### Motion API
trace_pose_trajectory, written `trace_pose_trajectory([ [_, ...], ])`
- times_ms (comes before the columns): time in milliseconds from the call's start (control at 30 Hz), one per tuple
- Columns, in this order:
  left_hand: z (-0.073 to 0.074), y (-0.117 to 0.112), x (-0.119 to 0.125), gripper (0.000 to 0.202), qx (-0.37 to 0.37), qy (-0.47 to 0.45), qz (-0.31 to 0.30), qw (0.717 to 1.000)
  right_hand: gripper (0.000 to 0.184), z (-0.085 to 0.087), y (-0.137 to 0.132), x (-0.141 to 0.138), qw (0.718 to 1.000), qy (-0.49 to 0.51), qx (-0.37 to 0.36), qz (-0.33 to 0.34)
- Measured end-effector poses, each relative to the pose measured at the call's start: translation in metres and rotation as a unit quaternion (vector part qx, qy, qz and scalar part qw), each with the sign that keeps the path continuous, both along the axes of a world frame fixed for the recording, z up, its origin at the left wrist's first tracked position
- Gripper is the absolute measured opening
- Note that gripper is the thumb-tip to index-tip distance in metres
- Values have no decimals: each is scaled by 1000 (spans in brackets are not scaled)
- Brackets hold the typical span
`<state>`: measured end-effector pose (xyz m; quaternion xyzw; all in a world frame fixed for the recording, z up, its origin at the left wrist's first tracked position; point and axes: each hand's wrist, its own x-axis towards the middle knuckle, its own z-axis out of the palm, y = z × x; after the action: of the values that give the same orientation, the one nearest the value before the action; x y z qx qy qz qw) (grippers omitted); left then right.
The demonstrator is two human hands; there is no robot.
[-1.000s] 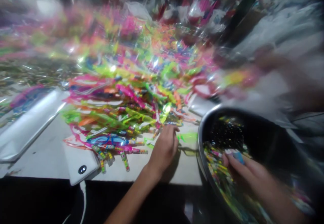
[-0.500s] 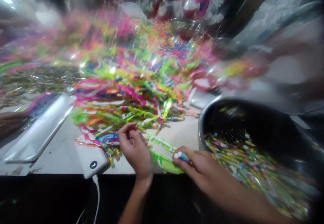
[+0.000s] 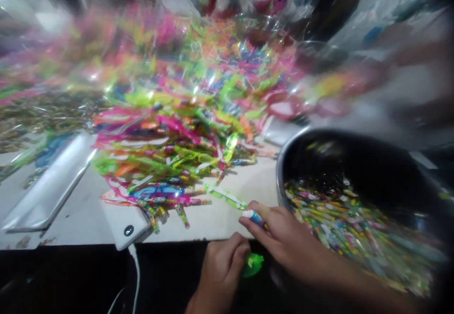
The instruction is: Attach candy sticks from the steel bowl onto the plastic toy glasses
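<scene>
My left hand (image 3: 227,259) is closed around a bright green plastic piece (image 3: 253,265) that looks like toy glasses, just off the table's front edge. Most of that piece is hidden by the fingers. My right hand (image 3: 283,231) pinches a small candy tube (image 3: 254,217) with a white end and a blue wrapper between thumb and forefinger. Just beyond the right fingertips, another green plastic piece (image 3: 227,196) with a white strip lies on the table. Several candy-filled tubes (image 3: 182,215) lie to the left, beside the heap.
A large heap of coloured plastic toys (image 3: 170,148) covers the table's middle and back. On the right stands a dark, metal-rimmed basin (image 3: 281,177) holding many candy tubes. A white power bank (image 3: 124,226) with a cable and a stack of clear plastic sleeves (image 3: 53,186) lie left.
My left hand has come down and right from the heap and taken the green glasses-like piece off the table. My right hand keeps its tube. A person's hand at far left has left view.
</scene>
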<state>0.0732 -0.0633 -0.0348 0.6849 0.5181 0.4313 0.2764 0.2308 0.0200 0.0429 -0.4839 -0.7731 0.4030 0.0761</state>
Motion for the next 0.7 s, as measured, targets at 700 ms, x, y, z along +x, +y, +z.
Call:
trace_pose_trajectory([
  [700,33,3,-35,18,145,291,58,944,28,-5,8,5,991,119,-15,68],
])
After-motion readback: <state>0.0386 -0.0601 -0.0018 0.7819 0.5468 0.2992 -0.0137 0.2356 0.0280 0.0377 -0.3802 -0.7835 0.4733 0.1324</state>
